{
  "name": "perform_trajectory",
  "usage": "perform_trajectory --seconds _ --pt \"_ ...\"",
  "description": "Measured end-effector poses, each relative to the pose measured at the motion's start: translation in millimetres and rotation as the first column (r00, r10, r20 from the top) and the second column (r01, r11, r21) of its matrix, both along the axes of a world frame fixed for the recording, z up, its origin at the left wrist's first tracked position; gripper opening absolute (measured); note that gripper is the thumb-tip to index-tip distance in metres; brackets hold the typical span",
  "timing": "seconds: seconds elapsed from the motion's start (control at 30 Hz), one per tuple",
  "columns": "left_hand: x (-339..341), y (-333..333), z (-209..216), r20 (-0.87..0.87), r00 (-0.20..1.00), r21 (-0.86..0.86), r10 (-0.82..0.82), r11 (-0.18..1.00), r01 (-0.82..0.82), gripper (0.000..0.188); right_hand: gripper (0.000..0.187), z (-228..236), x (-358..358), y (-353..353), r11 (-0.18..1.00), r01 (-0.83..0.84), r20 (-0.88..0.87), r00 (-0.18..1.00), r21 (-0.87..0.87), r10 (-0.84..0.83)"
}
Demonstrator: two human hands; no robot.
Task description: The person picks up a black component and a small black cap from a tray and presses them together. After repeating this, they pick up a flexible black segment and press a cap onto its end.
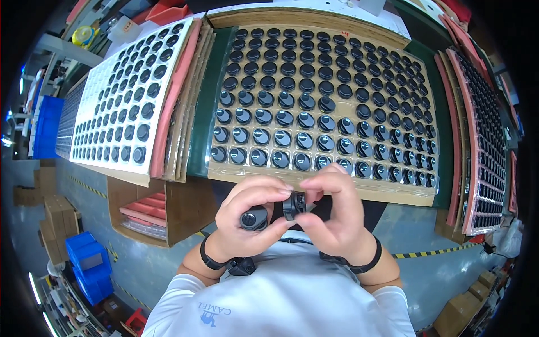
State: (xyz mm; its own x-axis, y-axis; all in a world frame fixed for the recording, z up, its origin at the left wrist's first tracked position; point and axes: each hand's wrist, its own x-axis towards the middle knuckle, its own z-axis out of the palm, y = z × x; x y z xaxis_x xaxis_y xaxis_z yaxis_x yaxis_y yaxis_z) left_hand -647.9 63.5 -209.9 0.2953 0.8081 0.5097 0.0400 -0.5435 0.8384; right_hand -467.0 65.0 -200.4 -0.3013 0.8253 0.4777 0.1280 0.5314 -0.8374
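Close to my body, in front of the middle tray, both hands are raised and meet. My left hand (pixel 236 210) is closed, with thumb and fingertips on a black round ring-like part (pixel 293 206). Within the same palm rests a second black cylindrical part (pixel 254 218), its round meshed-looking end facing up. My right hand (pixel 340 222) pinches the ring-like part from the other side, fingers curled. Beyond my hands lies a clear plastic tray (pixel 337 181) on cardboard, filled with rows of black round parts (pixel 287 68). One pocket (pixel 346 109) in it holds no part.
A white tray (pixel 95 90) of black parts tilts on a stack of pink and brown sheets at left. Another tilted tray (pixel 477 151) stands at right. Under the left stack sits a cardboard box (pixel 135 224) with pink trays. Blue bins (pixel 90 261) are on the floor.
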Motion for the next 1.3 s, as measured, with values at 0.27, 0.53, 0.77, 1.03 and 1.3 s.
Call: perform_trajectory --seconds 0.27,0.53,0.77,1.03,1.3 --pt "-2.5 -4.1 3.9 0.056 0.998 -0.118 -0.028 0.992 0.034 0.039 0.021 -2.7 -13.3 -5.2 0.888 -0.227 -0.595 0.802 -0.401 -0.064" --pt "-2.4 -2.7 7.5 0.043 0.999 -0.074 -0.029 0.997 0.032 0.039 0.014 -1.4 -12.8 -4.1 0.88 -0.278 -0.623 0.782 -0.385 -0.026" --pt "-5.9 -5.7 6.8 0.07 0.997 -0.122 -0.043 0.991 0.051 0.039 0.033 -2.6 -6.3 5.2 0.971 -0.191 -0.186 0.969 -0.144 0.163" --pt "-7.9 -5.9 5.4 0.132 0.989 -0.17 -0.061 0.982 0.083 0.038 0.045 1.4 -7.6 -0.5 0.9 -0.287 -0.383 0.911 -0.329 0.15" --pt "-8.9 -6.3 2.3 0.141 0.988 -0.241 -0.061 0.966 0.094 0.039 0.037 -0.2 2.6 0.6 0.989 -0.109 -0.044 0.993 -0.096 0.105"
